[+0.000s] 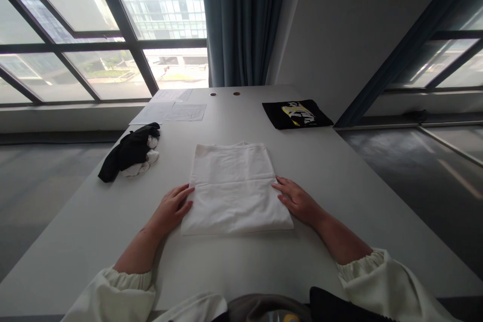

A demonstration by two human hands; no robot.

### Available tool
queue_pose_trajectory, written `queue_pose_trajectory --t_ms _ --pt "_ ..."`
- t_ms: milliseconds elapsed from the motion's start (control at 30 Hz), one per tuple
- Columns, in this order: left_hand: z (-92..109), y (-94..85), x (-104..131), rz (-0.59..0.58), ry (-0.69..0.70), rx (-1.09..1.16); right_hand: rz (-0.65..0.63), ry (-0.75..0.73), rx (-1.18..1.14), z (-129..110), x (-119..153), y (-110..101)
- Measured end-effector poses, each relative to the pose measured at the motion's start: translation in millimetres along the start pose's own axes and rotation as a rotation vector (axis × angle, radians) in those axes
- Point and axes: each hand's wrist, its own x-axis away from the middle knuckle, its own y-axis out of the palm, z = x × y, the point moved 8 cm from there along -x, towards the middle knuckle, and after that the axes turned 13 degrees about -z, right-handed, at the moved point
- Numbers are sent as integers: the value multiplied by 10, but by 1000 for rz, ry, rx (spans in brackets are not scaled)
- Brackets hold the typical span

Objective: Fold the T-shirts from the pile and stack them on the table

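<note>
A white folded cloth, shaped like a folded shirt, (234,201) lies flat in front of me, with a crease running across its middle. My left hand (174,207) rests at its left edge, fingers apart, fingertips touching the fabric. At the right edge lies my right hand (296,198), its fingers also spread and their tips on the cloth's side. Neither hand grips anything.
The white table (234,266) also bears a crumpled black and white cloth bundle (132,153) on the left. Printed papers (184,111) lie at the back left, and a folded black garment with a yellow and white print (279,116) at the back right.
</note>
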Motion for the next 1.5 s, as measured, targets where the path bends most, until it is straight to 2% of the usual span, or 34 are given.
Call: queue_pose_trajectory --t_ms 267,667,867,1400,1500 --pt "-41 77 -55 -15 -16 -75 -40 67 72 93 -110 116" --pt "-57 105 -63 -15 -34 -109 -17 80 68 90 -144 93" --pt "-51 84 -57 30 -23 -110 -17 67 56 61 -150 69" --pt "-31 52 -59 32 -26 -54 -32 74 62 94 -151 90" --pt "37 -9 -47 52 -18 -42 -18 82 63 64 -154 56"
